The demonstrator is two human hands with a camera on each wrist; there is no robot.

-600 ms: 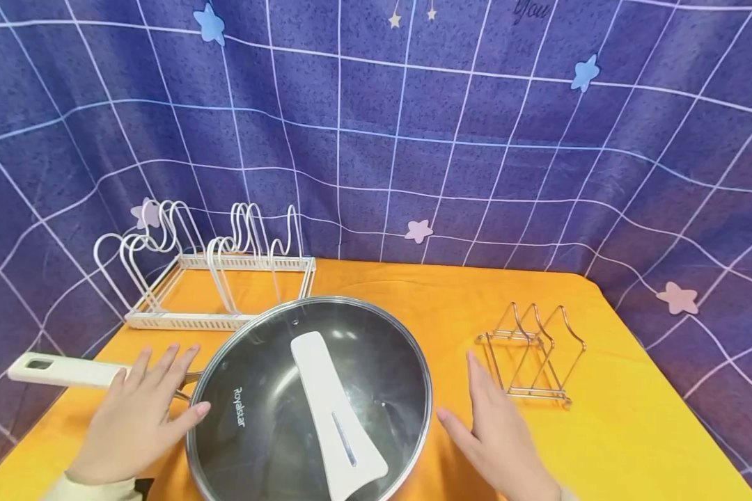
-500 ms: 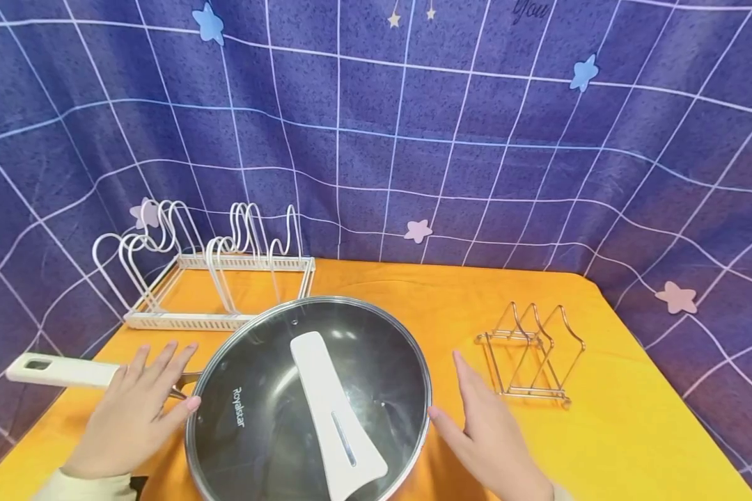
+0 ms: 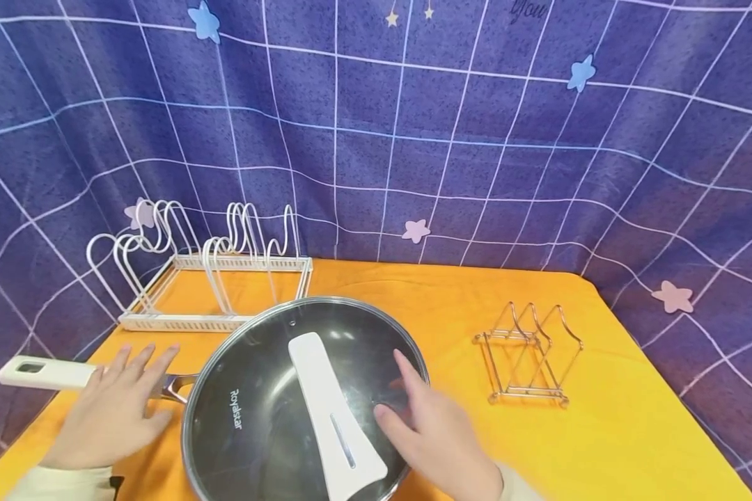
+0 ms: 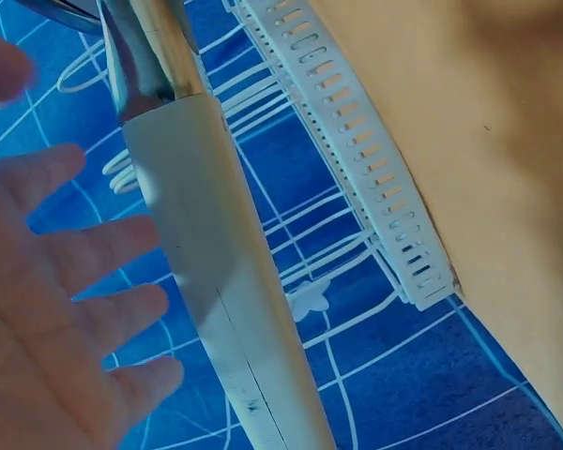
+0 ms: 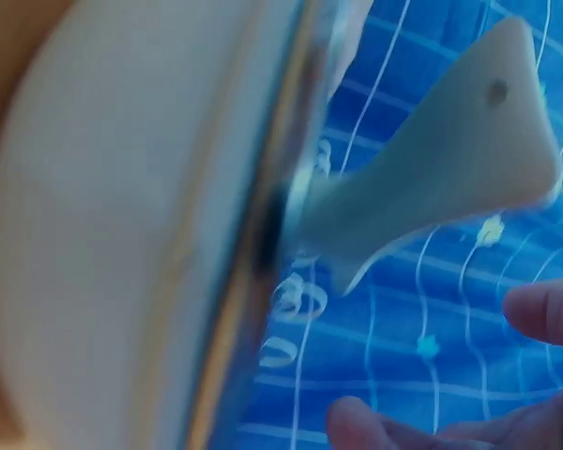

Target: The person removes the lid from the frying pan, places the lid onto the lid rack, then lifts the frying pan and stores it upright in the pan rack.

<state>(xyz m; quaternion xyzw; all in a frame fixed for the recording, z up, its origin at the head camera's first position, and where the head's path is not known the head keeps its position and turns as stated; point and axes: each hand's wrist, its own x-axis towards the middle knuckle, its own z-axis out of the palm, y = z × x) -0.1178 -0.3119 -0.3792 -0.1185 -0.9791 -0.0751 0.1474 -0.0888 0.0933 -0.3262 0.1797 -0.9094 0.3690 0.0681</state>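
Note:
A wide pan with a white body (image 5: 94,216) sits on the table, covered by a glass lid (image 3: 257,362) marked "Royalstar". Across the lid runs its long white handle (image 3: 329,403), which stands up from it in the right wrist view. The pan's long cream handle (image 3: 44,373) points left. Over that handle's inner part my left hand (image 3: 103,410) is spread; the left wrist view shows its fingers straight and apart from the handle (image 4: 206,244). My right hand (image 3: 441,435) hovers above the lid's right side, thumb and fingers apart, holding nothing and not touching the lid handle.
Behind the pan at the left stands a white wire rack (image 3: 182,322) with tall looped dividers. A small copper-coloured wire rack (image 3: 529,393) stands at the right on the orange tablecloth (image 3: 639,431). A blue gridded curtain (image 3: 376,167) hangs behind the table.
My right hand has moved left, from beside the pan to over the lid. The left hand has shifted a little left along the pan's handle. The pan, lid and racks stay put.

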